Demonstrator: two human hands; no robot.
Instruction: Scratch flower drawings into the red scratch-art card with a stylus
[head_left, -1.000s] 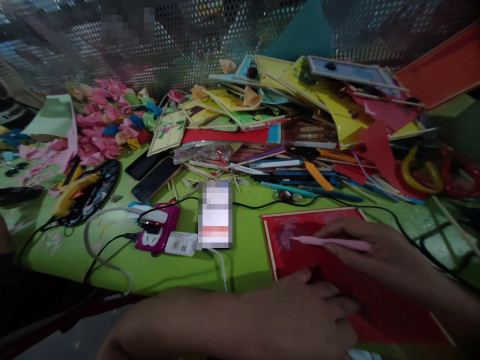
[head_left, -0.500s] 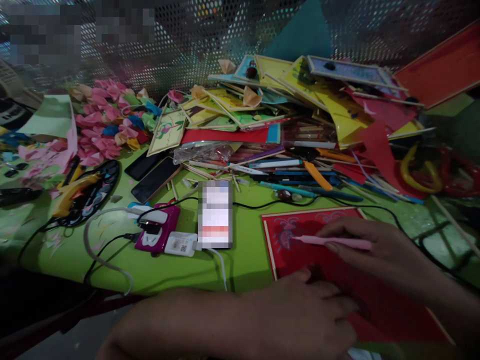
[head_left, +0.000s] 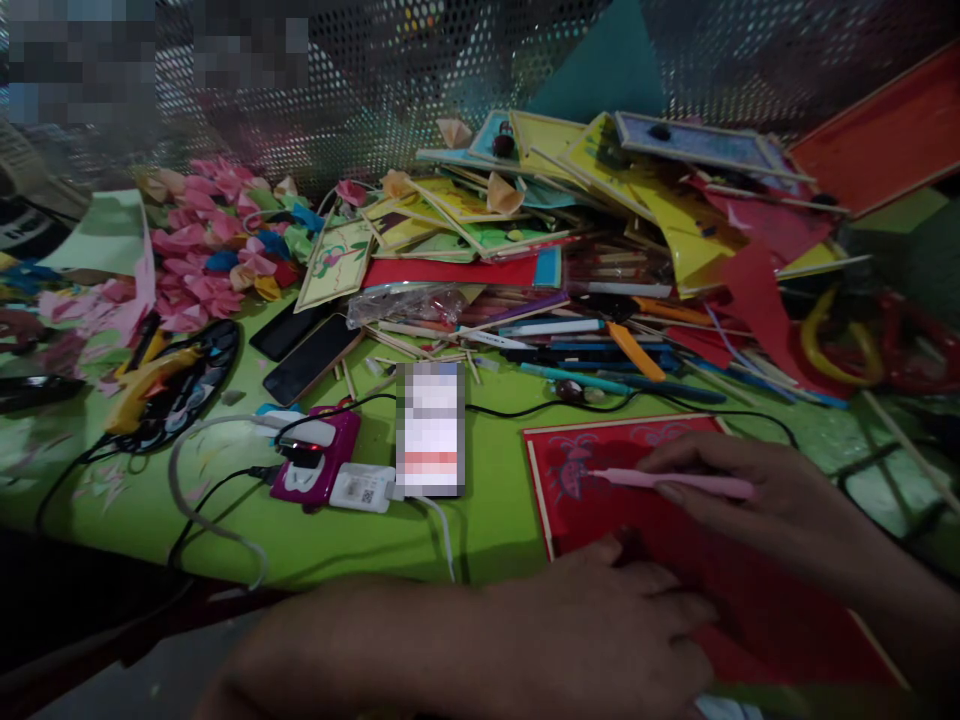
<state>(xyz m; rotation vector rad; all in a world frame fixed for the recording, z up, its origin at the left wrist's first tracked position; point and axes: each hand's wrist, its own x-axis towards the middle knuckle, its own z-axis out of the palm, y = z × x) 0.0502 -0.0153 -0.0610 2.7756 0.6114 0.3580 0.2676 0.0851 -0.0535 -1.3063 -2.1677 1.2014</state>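
Observation:
A red sheet (head_left: pixel 757 610) edged with pale thin sticks lies on the green table, with small blue-grey line drawings (head_left: pixel 574 475) along its top. My right hand (head_left: pixel 739 500) holds a pink pen (head_left: pixel 690 483) between thumb and fingers; the pen's tip is just right of the left drawing. Across the sheet's lower left part, my left hand (head_left: pixel 637 610) rests with its fingers spread and nothing seen in it.
Left of the sheet are a lit phone (head_left: pixel 430 430), a magenta power strip (head_left: pixel 324 460) and cables. Behind lie pens, sticks, framed coloured cards (head_left: pixel 480 215) and pink paper pieces (head_left: pixel 199 240). Scissors (head_left: pixel 840 340) stand at right.
My right hand and the pink pen have shifted slightly to the right. My left hand has hardly moved. Part of another person's hand now shows at the far left edge.

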